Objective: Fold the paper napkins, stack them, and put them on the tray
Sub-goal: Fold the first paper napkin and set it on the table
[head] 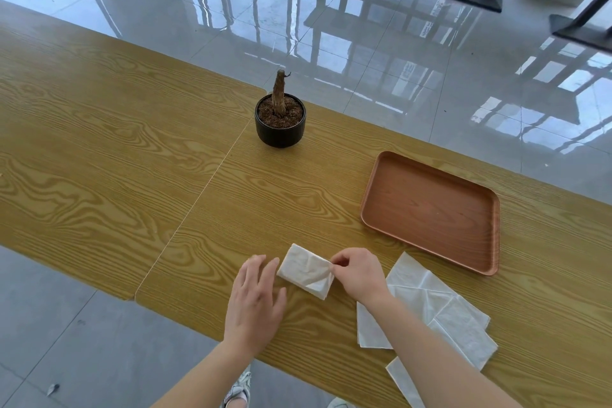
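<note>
A folded white napkin [306, 270] lies on the wooden table [231, 202] near its front edge. My right hand [357, 273] pinches the napkin's right end between thumb and fingers. My left hand [256, 295] is flat with straight fingers, its fingertips at the napkin's left edge. Several unfolded white napkins [440, 308] lie overlapped to the right, partly under my right forearm. The brown rectangular tray [430, 212] sits behind them at the right with nothing on it.
A small black pot [280, 124] holding a bare brown stem stands at the middle of the table, behind the napkin. A seam [205, 185] runs between two tabletops. Glossy tiled floor and black table bases lie beyond the far edge.
</note>
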A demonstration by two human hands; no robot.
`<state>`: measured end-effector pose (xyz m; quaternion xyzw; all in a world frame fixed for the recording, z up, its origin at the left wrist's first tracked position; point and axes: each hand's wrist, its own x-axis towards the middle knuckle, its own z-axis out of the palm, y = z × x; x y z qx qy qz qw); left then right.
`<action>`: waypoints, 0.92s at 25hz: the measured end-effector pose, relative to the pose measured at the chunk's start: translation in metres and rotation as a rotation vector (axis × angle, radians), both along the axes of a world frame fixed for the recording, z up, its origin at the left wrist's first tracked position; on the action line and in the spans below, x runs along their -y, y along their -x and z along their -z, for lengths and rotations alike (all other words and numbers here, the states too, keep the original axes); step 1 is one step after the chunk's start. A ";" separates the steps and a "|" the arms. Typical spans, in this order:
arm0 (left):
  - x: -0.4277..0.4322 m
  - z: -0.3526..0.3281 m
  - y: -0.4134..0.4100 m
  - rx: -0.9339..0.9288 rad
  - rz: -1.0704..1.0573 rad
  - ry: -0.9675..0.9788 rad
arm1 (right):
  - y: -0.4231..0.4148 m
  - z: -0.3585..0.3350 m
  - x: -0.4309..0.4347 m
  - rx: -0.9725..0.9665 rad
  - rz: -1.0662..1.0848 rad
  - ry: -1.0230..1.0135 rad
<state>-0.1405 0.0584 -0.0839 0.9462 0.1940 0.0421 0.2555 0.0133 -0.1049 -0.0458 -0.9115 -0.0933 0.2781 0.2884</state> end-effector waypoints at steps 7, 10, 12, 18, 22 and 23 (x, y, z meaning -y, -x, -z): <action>0.043 -0.029 -0.039 -0.196 -0.466 0.822 | 0.020 0.003 0.003 -0.326 0.711 -0.370; 0.044 -0.031 -0.064 -0.128 -0.706 1.121 | 0.022 0.001 -0.007 -0.394 0.796 -0.437; 0.040 -0.031 -0.074 -0.079 -0.812 1.091 | 0.022 0.001 -0.012 -0.411 0.804 -0.441; 0.013 -0.029 -0.095 -0.118 -0.612 0.652 | 0.013 0.006 -0.027 -0.372 0.726 -0.407; 0.001 -0.026 -0.110 -0.116 -0.482 0.503 | 0.004 0.008 -0.037 -0.307 0.710 -0.376; -0.001 -0.025 -0.113 -0.115 -0.467 0.481 | 0.002 0.009 -0.039 -0.300 0.708 -0.371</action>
